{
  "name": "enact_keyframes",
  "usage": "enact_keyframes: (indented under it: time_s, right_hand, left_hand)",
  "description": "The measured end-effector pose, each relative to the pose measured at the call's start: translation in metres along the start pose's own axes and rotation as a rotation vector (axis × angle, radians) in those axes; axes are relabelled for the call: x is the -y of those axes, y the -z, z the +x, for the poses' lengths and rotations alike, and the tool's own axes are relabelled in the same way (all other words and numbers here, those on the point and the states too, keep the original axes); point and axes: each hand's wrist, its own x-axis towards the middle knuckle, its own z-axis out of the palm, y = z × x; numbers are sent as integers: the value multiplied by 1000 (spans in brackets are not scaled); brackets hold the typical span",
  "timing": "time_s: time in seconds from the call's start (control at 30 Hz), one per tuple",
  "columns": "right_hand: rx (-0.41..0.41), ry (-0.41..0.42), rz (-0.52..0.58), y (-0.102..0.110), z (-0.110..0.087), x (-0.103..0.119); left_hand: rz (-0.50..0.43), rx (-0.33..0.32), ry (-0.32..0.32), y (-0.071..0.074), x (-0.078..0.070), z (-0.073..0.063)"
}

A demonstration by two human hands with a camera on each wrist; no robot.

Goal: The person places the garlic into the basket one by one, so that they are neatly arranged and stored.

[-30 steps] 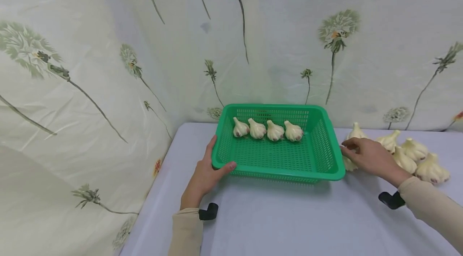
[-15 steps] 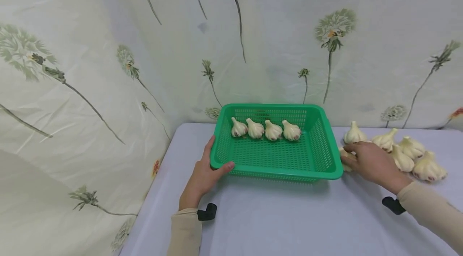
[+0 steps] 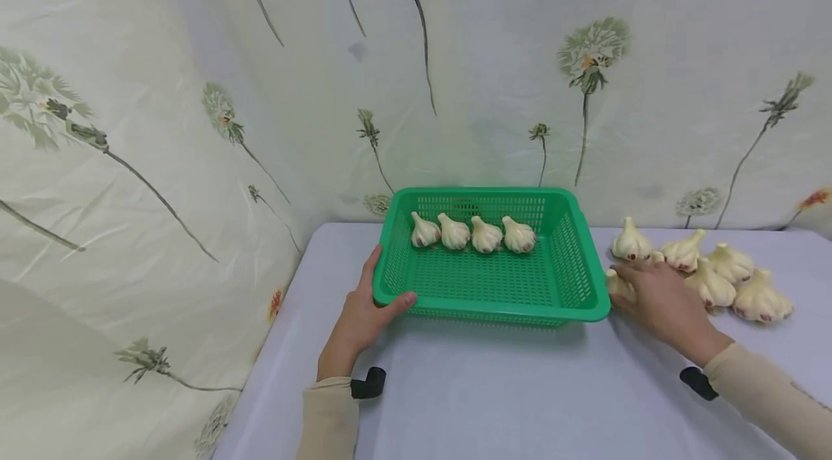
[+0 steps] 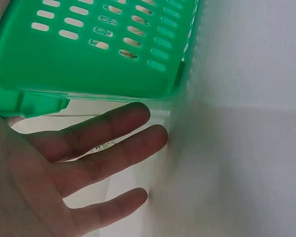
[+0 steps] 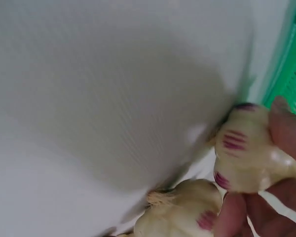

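A green plastic basket (image 3: 481,310) stands on the table with a row of garlic bulbs (image 3: 486,235) along its back side. My left hand (image 3: 359,312) rests against its front left corner, the thumb over the rim and a finger along the side. The left wrist view shows three straight, spread fingers (image 4: 118,153) beneath the basket wall. Right of the basket, my right hand (image 3: 669,305) holds a garlic bulb (image 5: 241,148) between thumb and fingers, close to the basket's right wall. Another bulb (image 5: 180,215) lies just beside it in the right wrist view.
Several more garlic bulbs (image 3: 762,297) lie in a group on the right of the table, behind and beside my right hand. A white cloth covers the table (image 3: 494,388). A flower-printed curtain (image 3: 487,84) rises directly behind the basket and along the left.
My right hand has settled lower around the garlic bulb beside the basket. The whole head view has shifted slightly. My left hand stays at the basket's corner.
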Motion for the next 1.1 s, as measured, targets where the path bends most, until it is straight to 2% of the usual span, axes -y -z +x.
enact_keyframes:
  time_s: [0.17,0.3,0.73,0.9,1.1]
  right_hand:
    - [-144,39,-30,-10,-12,4]
    - [-201,52,-47,-15,-17,6]
    - [-270,183,-128,-16,-15,15]
    - [-290,172,-104,-18,-17,15]
    - [-273,162,-68,-17,-19,12]
  left_hand:
    - [-2,-1,1,0,0,0]
    - [5,-5,-7,0,0,0]
    - [-5,-2,3,0,1,0]
    - [0,-1,0,1,1,0]
    - [-8,9,-4,-1,1,1]
